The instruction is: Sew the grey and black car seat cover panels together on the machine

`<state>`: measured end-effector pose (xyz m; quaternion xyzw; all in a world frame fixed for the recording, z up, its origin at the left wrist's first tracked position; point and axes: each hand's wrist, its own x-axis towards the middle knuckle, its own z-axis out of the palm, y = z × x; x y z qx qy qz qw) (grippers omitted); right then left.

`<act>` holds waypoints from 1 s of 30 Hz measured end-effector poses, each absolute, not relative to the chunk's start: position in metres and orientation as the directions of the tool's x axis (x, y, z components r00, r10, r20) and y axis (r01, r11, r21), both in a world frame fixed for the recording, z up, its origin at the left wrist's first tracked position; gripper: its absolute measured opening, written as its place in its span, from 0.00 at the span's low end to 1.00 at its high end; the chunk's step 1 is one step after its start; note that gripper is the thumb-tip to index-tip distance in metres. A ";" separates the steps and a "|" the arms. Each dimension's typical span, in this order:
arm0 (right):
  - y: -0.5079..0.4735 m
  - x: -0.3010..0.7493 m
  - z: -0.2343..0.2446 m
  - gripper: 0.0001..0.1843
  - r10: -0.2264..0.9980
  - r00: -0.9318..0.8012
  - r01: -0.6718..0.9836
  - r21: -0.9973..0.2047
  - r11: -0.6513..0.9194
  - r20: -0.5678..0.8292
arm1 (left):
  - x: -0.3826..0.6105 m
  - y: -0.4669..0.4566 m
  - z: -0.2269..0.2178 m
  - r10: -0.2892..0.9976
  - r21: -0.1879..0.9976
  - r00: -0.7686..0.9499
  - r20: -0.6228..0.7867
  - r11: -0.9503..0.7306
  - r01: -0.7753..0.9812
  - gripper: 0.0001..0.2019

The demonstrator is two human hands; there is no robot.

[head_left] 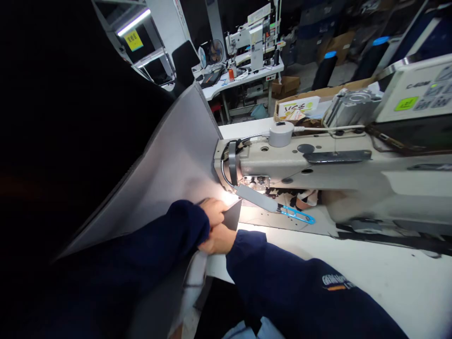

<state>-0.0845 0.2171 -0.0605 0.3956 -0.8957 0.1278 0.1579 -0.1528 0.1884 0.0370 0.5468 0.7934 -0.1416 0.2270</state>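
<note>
A large grey fabric panel (169, 155) rises on the left, with its lower edge by the needle area of a sewing machine (300, 165). My left hand (213, 211) presses down on the panel just left of the lit needle area, fingers bent and bunched on the cloth. Right below it, my right hand (219, 239) grips the panel's near edge, its fingers partly hidden by the fabric. The two hands touch. A dark grey flap (233, 217) of the material shows between my hands and the machine bed. The needle itself is hidden behind a lamp (257, 198).
A blue thread snipper (298, 215) hangs at the machine's front. The white tabletop (370, 278) extends right. Behind are a cardboard box (328, 92), a control panel (416, 89), black thread cones (324, 70) and another sewing machine (256, 44) on a table.
</note>
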 end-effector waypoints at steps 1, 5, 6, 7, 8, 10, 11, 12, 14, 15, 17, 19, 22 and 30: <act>0.213 -0.071 -0.064 0.19 -0.659 -0.638 -0.747 -0.110 0.656 0.398 | -0.149 0.179 0.026 0.826 0.063 -0.293 -0.481 0.366 0.929 0.22; 0.195 -0.012 -0.077 0.07 -0.566 -0.682 -0.691 -0.155 0.706 0.463 | -0.126 0.142 -0.017 0.863 0.127 -0.348 -0.367 0.417 0.900 0.33; 0.192 -0.004 -0.078 0.05 -0.549 -0.706 -0.668 -0.164 0.726 0.447 | -0.121 0.136 -0.023 0.862 0.132 -0.367 -0.350 0.433 0.891 0.33; 0.191 0.001 -0.080 0.04 -0.547 -0.730 -0.650 -0.171 0.740 0.410 | -0.117 0.133 -0.026 0.861 0.140 -0.381 -0.337 0.446 0.884 0.32; 0.190 0.002 -0.081 0.03 -0.559 -0.744 -0.646 -0.181 0.742 0.365 | -0.114 0.133 -0.027 0.861 0.146 -0.388 -0.329 0.453 0.880 0.30; 0.191 -0.001 -0.085 0.05 -0.595 -0.745 -0.661 -0.210 0.721 0.301 | -0.109 0.135 -0.025 0.859 0.140 -0.387 -0.336 0.452 0.881 0.28; 0.192 -0.003 -0.087 0.06 -0.606 -0.740 -0.669 -0.228 0.707 0.293 | -0.108 0.137 -0.022 0.853 0.123 -0.385 -0.351 0.450 0.885 0.26; 0.192 -0.005 -0.090 0.07 -0.612 -0.732 -0.679 -0.243 0.693 0.299 | -0.107 0.139 -0.020 0.846 0.101 -0.384 -0.371 0.448 0.888 0.25; 0.194 -0.005 -0.094 0.08 -0.601 -0.733 -0.677 -0.253 0.691 0.318 | -0.105 0.143 -0.017 0.828 0.062 -0.374 -0.418 0.437 0.898 0.22; 0.195 -0.004 -0.095 0.08 -0.588 -0.740 -0.667 -0.251 0.701 0.326 | -0.104 0.144 -0.016 0.824 0.054 -0.365 -0.433 0.428 0.902 0.20; 0.196 0.000 -0.095 0.07 -0.564 -0.754 -0.649 -0.247 0.719 0.336 | -0.104 0.145 -0.015 0.833 0.063 -0.335 -0.440 0.400 0.914 0.18; 0.198 0.003 -0.091 0.06 -0.542 -0.765 -0.632 -0.245 0.735 0.348 | -0.103 0.146 -0.016 0.850 0.083 -0.303 -0.430 0.372 0.925 0.17; 0.200 0.004 -0.087 0.05 -0.524 -0.780 -0.610 -0.228 0.759 0.343 | -0.103 0.148 -0.016 0.854 0.091 -0.295 -0.428 0.365 0.926 0.16; 0.210 -0.006 -0.106 0.09 -0.534 -0.791 -0.597 -0.183 0.781 0.299 | -0.103 0.163 -0.018 0.840 0.061 -0.309 -0.446 0.373 0.926 0.14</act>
